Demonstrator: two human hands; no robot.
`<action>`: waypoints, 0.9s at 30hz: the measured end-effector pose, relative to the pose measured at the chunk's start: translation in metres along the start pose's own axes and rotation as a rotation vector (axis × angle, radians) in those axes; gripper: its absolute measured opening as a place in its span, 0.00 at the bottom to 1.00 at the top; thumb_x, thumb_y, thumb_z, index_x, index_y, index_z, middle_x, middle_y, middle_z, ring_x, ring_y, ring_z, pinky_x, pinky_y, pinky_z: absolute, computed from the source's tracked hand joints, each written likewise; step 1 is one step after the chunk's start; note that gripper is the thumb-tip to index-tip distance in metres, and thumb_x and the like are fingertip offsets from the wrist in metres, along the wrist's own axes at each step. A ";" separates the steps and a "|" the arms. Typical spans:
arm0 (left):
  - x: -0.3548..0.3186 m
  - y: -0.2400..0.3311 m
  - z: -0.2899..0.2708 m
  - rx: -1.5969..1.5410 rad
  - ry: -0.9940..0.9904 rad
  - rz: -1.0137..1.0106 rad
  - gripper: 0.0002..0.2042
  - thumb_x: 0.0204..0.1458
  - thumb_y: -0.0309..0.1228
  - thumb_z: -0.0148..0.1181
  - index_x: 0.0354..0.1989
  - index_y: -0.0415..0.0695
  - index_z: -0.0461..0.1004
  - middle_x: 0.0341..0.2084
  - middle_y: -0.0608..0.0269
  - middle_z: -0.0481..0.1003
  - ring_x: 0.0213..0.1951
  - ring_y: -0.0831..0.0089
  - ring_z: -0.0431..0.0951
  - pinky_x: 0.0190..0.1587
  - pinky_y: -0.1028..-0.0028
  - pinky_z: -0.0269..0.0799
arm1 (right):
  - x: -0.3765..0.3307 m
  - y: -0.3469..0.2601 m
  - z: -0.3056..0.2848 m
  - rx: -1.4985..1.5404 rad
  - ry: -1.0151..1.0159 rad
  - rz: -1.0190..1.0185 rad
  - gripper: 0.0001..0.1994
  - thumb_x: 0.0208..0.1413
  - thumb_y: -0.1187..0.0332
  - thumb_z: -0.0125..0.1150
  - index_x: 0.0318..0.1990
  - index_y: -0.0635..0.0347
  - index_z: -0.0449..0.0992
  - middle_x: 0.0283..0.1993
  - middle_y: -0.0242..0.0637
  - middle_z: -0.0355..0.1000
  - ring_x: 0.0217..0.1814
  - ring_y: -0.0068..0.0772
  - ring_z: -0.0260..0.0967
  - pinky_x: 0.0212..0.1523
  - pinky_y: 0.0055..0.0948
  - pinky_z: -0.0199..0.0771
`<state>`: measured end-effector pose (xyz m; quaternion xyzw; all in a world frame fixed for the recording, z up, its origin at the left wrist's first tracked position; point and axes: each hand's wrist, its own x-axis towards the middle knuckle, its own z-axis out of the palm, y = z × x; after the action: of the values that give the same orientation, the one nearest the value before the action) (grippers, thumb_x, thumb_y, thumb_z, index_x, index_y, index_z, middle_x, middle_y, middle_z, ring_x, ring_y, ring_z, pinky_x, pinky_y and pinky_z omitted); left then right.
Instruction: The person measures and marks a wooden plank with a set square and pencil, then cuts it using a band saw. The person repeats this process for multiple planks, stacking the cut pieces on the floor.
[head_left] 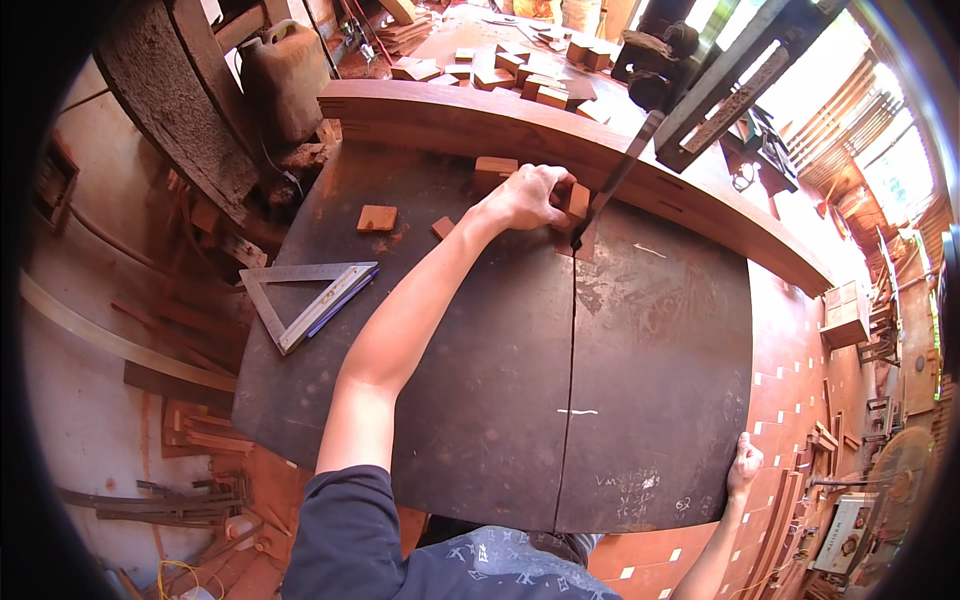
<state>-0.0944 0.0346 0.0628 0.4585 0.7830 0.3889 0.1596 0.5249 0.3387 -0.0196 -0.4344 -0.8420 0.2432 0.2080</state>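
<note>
Left hand (535, 197) pinches, arm outstretched; right hand (744, 466) curls.

A small, squared reddish-brown wooden block (578, 201) with a brighter orange face sits at about one o'clock from the middle of the dark tabletop, standing upright between the fingers of the left hand (535, 197), which hide part of it, so its contact with the surface below cannot be told. That broad tabletop (480, 380) is smooth, scuffed and flat, with a thin dark slit running from its six o'clock edge up toward the block, pale marks at five o'clock, and its four o'clock edge under the right hand (745, 465).
</note>
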 end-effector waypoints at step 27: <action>0.011 -0.005 -0.001 0.076 0.002 0.072 0.34 0.39 0.33 0.80 0.57 0.32 0.78 0.47 0.47 0.84 0.44 0.62 0.86 0.52 0.66 0.81 | 0.001 -0.010 0.001 0.034 -0.006 -0.034 0.30 0.75 0.52 0.56 0.20 0.58 0.58 0.19 0.21 0.50 0.25 0.18 0.44 0.25 0.34 0.42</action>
<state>-0.1041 0.0423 0.0611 0.4918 0.7804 0.3647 0.1271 0.5175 0.3340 -0.0147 -0.4157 -0.8456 0.2550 0.2169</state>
